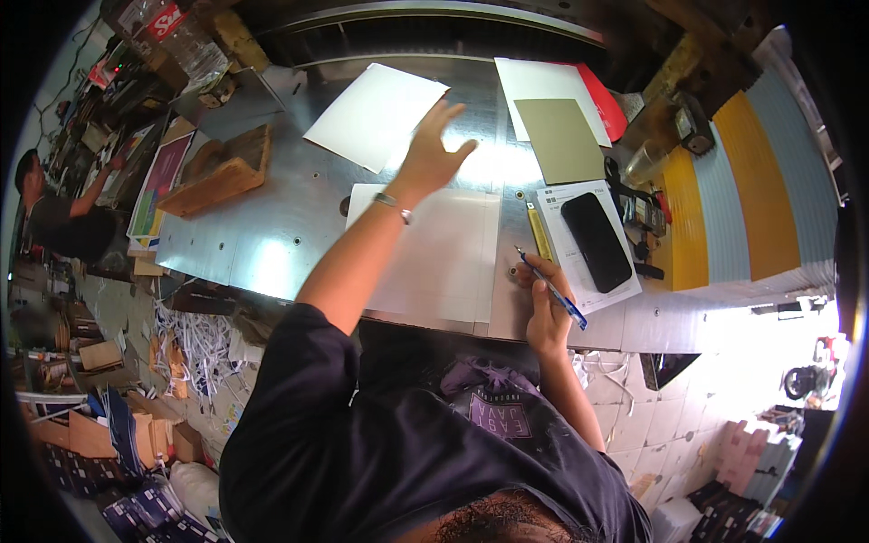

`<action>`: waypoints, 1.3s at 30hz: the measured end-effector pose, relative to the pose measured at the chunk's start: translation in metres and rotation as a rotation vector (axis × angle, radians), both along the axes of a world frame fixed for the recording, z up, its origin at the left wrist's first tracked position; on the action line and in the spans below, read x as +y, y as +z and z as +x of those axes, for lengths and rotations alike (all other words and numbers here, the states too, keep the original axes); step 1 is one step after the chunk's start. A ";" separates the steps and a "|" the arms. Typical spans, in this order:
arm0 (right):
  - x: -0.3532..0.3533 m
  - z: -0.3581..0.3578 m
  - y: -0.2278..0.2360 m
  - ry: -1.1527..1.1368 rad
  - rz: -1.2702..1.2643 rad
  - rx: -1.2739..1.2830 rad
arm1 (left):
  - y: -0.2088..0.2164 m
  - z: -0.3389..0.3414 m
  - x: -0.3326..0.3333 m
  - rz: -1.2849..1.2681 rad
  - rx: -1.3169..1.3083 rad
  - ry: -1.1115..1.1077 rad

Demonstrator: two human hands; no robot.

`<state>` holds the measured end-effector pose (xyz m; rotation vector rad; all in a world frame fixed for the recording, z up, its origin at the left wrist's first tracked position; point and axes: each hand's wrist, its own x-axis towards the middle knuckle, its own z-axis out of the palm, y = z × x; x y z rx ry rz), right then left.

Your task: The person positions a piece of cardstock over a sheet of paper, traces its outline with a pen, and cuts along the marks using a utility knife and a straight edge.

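Pen: the blue pen (pixel 571 309) is in the right hand, at the near edge of the table, tip pointing away from the body and a bit left. It crosses the fingers loosely, so my guess is it's just being kept handy, since the tip doesn't look pressed to paper.
Right hand: this one (pixel 545 312) is curled round the pen.
Left hand: open, fingers spread, nothing gripped that I can see. It (pixel 433 161) is reaching over the table beside the far sheet; can't tell if it's touching.
Far sheet: white (pixel 376 113), lying askew past the big sheet, right edge next to the left hand.
Big sheet: pale (pixel 434 262), right in front of the body, under the left forearm. Handy spot for both hands, I'd say.
Cutter: yellow (pixel 538 231), just beyond the right hand, probably parked there for a quick grab.
Phone: black (pixel 596 242), on a printed page (pixel 554 201); might double as a paperweight lol.
Card: olive (pixel 563 140), overlapping another white sheet (pixel 525 80), with something red (pixel 605 101) peeking out.
Wooden box: far left on the metal table (pixel 272 244), out of the way (pixel 217 176).
Background: co-worker (pixel 68 217) off left.
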<state>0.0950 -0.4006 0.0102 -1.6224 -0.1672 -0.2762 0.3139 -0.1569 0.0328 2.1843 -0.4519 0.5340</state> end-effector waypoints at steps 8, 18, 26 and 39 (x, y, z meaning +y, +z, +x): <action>0.003 0.002 0.001 0.039 -0.099 -0.022 | -0.006 -0.007 0.114 0.275 0.175 0.399; 0.000 -0.004 0.014 0.050 -0.303 -0.052 | 0.017 -0.175 0.103 0.387 0.041 -0.166; -0.003 0.000 0.023 0.142 -0.312 -0.138 | 0.006 -0.272 0.127 0.591 0.105 -0.147; -0.011 -0.002 0.021 0.086 -0.145 -0.104 | 0.059 -0.073 0.025 -0.024 -0.229 0.155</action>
